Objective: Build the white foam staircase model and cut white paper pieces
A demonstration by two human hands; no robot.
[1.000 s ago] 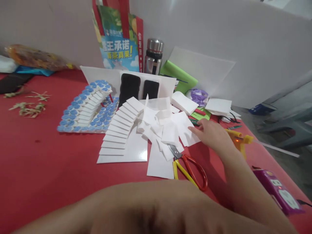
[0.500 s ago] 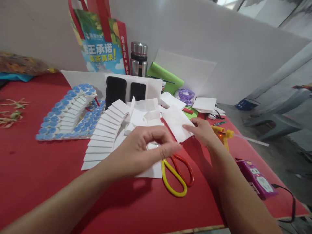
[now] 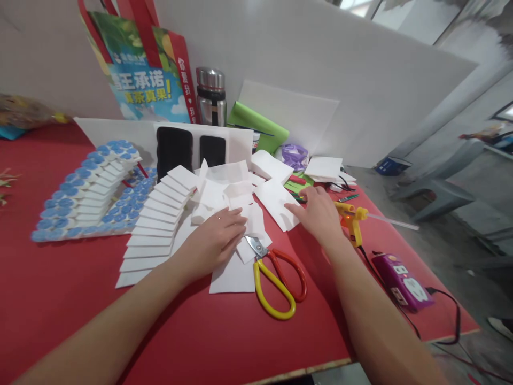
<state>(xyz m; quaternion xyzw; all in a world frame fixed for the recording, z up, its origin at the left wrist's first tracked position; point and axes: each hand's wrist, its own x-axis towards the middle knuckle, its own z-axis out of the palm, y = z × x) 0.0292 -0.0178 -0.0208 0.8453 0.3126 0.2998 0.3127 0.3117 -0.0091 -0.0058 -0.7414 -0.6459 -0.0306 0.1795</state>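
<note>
Left hand (image 3: pixel 214 238) lying flat, fingers spread, pressing white paper pieces (image 3: pixel 230 200) mid red surface (image 3: pixel 60 289); right hand (image 3: pixel 318 214) resting loose-fingered on paper sheet (image 3: pixel 276 200); scissors (image 3: pixel 276 275) lying between, glue gun (image 3: pixel 352 219) just beside right hand

This looks like a makeshift craft workshop. A red table (image 3: pixel 60 299) stands against white boards (image 3: pixel 320 59) and is strewn with cut paper pieces (image 3: pixel 236 198). Scissors (image 3: pixel 276 272) lie near the middle, and a glue gun (image 3: pixel 352 219) and a power strip (image 3: pixel 403 275) sit to the right. A paper staircase model (image 3: pixel 154 219) stands at centre, with a shopping bag (image 3: pixel 140 69) and a flask (image 3: pixel 210 96) at the far side. Bare concrete floor (image 3: pixel 449 240) shows on the right.
</note>
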